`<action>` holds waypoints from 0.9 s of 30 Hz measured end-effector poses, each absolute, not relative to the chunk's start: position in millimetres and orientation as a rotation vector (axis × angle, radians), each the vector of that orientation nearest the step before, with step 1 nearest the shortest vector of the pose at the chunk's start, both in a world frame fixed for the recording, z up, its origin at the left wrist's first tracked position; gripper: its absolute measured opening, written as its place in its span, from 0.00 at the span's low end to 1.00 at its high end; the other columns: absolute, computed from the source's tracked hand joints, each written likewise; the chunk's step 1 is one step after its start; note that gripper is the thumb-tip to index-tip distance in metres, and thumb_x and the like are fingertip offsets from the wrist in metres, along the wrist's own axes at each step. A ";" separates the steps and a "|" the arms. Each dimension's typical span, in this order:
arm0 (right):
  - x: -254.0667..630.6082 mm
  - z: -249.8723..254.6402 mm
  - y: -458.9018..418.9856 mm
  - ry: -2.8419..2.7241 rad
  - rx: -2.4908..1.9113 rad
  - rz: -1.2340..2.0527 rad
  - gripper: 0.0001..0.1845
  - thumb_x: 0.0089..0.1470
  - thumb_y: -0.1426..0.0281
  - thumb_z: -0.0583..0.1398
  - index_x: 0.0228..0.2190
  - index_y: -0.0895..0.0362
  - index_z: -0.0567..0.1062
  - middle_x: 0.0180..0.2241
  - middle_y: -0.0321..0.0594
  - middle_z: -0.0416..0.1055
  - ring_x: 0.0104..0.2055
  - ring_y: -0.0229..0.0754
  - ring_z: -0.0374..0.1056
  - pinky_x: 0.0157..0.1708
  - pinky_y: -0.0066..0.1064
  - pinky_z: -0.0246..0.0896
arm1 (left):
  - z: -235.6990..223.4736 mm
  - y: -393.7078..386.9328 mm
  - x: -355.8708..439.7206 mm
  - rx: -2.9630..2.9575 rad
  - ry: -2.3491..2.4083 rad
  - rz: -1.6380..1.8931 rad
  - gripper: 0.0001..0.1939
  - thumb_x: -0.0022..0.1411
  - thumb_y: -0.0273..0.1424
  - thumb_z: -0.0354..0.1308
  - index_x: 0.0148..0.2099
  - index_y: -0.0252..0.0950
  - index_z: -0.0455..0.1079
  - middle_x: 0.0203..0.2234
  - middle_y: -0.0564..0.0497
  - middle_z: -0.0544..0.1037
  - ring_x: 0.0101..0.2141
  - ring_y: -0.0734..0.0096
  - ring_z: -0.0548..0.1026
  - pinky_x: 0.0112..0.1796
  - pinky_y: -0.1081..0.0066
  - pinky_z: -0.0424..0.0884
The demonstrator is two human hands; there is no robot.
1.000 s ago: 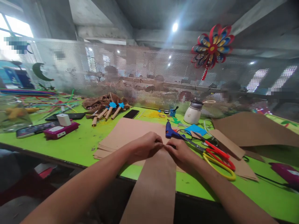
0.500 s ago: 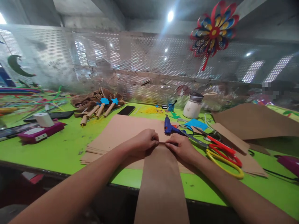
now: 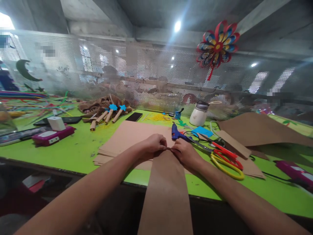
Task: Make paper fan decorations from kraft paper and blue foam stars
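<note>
A long strip of brown paper [image 3: 167, 192] runs from the table down toward me and over the front edge. At its far end, my left hand [image 3: 156, 144] pinches the left side of a narrow rolled or folded edge. My right hand [image 3: 184, 150] pinches the same edge on the right, fingertips close to the left ones. Beneath both hands lies a stack of brown paper sheets [image 3: 127, 133]. Just beyond the right hand rests a blue glue gun [image 3: 176, 133]. Scissors with red handles [image 3: 227, 153] and scissors with yellow handles [image 3: 226, 168] lie to its right.
Paper bundles with blue stars [image 3: 107, 114] and a black phone [image 3: 134, 117] lie at the back. A purple power strip [image 3: 52, 135] sits left. A white jar [image 3: 198, 114] stands behind, before a perforated screen [image 3: 146, 65]. Large brown paper [image 3: 259, 129] spreads on the right.
My view has shifted slightly. Both hands still pinch the paper strip's far edge, and the right fingertips sit a little closer to the left ones.
</note>
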State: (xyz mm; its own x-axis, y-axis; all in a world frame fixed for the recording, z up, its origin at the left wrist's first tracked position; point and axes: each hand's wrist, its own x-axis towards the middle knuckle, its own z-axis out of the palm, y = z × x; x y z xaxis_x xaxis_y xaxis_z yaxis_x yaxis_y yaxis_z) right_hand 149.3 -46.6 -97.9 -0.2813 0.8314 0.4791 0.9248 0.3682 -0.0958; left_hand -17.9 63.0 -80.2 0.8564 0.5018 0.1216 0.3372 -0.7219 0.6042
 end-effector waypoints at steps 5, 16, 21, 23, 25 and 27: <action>148.3 -95.8 -48.2 -2.182 -1.530 -0.262 0.14 0.58 0.71 0.53 0.24 0.59 0.74 0.28 0.42 0.66 0.33 0.39 0.62 0.33 0.30 0.56 | -84.3 68.0 -19.0 2.402 0.578 0.339 0.07 0.49 0.27 0.54 0.32 0.31 0.71 0.21 0.53 0.72 0.22 0.74 0.67 0.23 0.76 0.60; 163.7 -99.3 -52.0 -2.147 -1.546 -0.153 0.08 0.54 0.75 0.55 0.25 0.58 0.71 0.30 0.41 0.65 0.34 0.40 0.62 0.34 0.30 0.56 | -70.6 70.5 -27.8 2.481 0.530 0.252 0.16 0.42 0.18 0.52 0.32 0.32 0.76 0.26 0.50 0.77 0.26 0.73 0.70 0.27 0.77 0.62; 163.5 -97.2 -54.3 -2.200 -1.578 -0.183 0.08 0.53 0.76 0.55 0.27 0.59 0.73 0.31 0.42 0.66 0.35 0.40 0.62 0.34 0.30 0.56 | -65.5 69.8 -31.6 2.587 0.519 0.150 0.24 0.36 0.16 0.53 0.38 0.32 0.76 0.29 0.49 0.77 0.28 0.72 0.70 0.28 0.76 0.62; 164.2 -98.1 -54.1 -2.215 -1.588 -0.220 0.08 0.54 0.75 0.54 0.28 0.59 0.73 0.30 0.42 0.66 0.36 0.41 0.63 0.35 0.31 0.56 | -64.2 69.8 -32.5 2.596 0.537 0.160 0.23 0.38 0.16 0.52 0.37 0.33 0.77 0.28 0.50 0.77 0.27 0.73 0.70 0.27 0.77 0.62; 165.2 -98.8 -54.3 -2.197 -1.593 -0.241 0.08 0.55 0.74 0.54 0.28 0.59 0.74 0.30 0.42 0.67 0.36 0.41 0.63 0.36 0.31 0.56 | -63.1 69.3 -33.5 2.606 0.565 0.195 0.19 0.40 0.18 0.52 0.35 0.33 0.77 0.26 0.51 0.77 0.26 0.74 0.70 0.27 0.77 0.61; 165.5 -98.4 -55.0 -2.155 -1.595 -0.241 0.06 0.54 0.72 0.55 0.32 0.58 0.73 0.31 0.42 0.67 0.35 0.42 0.63 0.35 0.32 0.57 | -61.8 67.7 -34.4 2.627 0.611 0.228 0.14 0.44 0.21 0.53 0.33 0.33 0.76 0.25 0.51 0.77 0.25 0.74 0.69 0.26 0.77 0.60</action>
